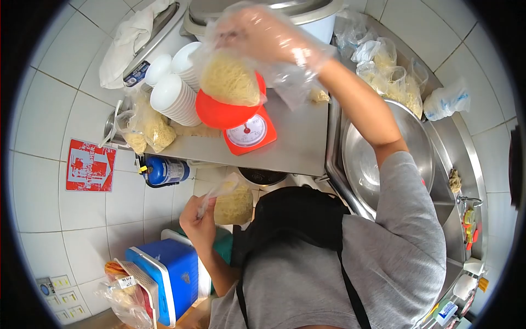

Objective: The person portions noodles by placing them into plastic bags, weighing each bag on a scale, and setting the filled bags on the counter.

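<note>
A clear bag of pale, stringy food (pixel 230 79) rests on the red pan (pixel 218 112) of a kitchen scale (pixel 247 134). My right hand (pixel 257 35), inside a clear plastic glove or bag, has its fingers bent together at the top of that bag. Lower down, my left hand (pixel 198 219) pinches the gathered top of another bag with similar contents (pixel 234 204), which hangs beside the counter's front edge.
White foam cups (pixel 174 98) stand in stacks left of the scale, near more filled bags (pixel 156 129). A large metal basin (pixel 364 159) sits at the right, with bags (pixel 392 79) behind it. A blue cooler (pixel 170 268) is at lower left.
</note>
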`<state>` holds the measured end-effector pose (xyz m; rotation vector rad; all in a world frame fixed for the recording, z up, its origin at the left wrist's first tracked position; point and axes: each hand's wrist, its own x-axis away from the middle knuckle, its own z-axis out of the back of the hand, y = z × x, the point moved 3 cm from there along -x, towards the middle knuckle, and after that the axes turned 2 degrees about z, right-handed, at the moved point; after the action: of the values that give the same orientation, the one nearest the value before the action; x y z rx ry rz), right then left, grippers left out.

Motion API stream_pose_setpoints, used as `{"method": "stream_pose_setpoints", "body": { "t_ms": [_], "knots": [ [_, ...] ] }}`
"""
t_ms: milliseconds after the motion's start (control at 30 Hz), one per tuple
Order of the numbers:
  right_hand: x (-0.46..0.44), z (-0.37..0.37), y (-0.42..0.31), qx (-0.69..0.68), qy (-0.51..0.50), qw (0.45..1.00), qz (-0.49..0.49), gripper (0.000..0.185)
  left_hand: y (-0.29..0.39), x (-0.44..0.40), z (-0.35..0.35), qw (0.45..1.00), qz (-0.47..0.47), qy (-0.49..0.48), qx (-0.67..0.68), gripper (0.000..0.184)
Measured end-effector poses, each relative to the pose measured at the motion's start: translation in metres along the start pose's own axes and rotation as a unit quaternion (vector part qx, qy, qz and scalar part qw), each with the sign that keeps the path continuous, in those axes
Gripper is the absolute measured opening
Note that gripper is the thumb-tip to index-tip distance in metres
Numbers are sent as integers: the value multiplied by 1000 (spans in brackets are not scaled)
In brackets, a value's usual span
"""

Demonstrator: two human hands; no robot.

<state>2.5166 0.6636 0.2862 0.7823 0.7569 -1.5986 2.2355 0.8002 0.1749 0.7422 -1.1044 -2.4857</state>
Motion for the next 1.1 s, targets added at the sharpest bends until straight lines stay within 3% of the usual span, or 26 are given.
{"method": "stream_pose_setpoints", "body": {
  "t_ms": [33, 133, 233, 333, 400, 467, 567, 667, 867, 1100],
  "knots": [
    [0, 10, 9, -106, -9, 992, -68, 22, 2, -2, 1, 1000, -1, 2, 7, 18],
    [-6, 64, 5, -69, -50, 987, -134, 26, 6, -8, -2, 999, 6, -7, 34, 15],
    [17, 76, 9, -55, -115, 933, -337, 21, 7, -15, -13, 997, 6, -32, 65, 13],
    [59, 67, 15, 53, -251, 947, -193, 22, 11, -28, -22, 996, -31, -30, 72, 13],
    [114, 45, 29, 63, -221, 958, -171, 21, 21, -38, -19, 996, -65, -7, 56, 13],
    [154, 41, 29, 45, -247, 939, -236, 18, 26, -59, -7, 997, -48, 53, 26, 12],
    [189, 46, 26, -16, -189, 931, -312, 15, 66, -106, 5, 982, -102, 160, 6, 14],
    [195, 54, 23, -117, -173, 887, -412, 17, 101, -154, 8, 986, -112, 124, 31, 20],
    [189, 68, 7, -41, -181, 883, -430, 17, 78, -206, -36, 983, -129, 34, 129, 26],
    [175, 81, -16, 59, -125, 932, -336, 19, 43, -211, -57, 987, -127, 31, 95, 30]
  ]
}}
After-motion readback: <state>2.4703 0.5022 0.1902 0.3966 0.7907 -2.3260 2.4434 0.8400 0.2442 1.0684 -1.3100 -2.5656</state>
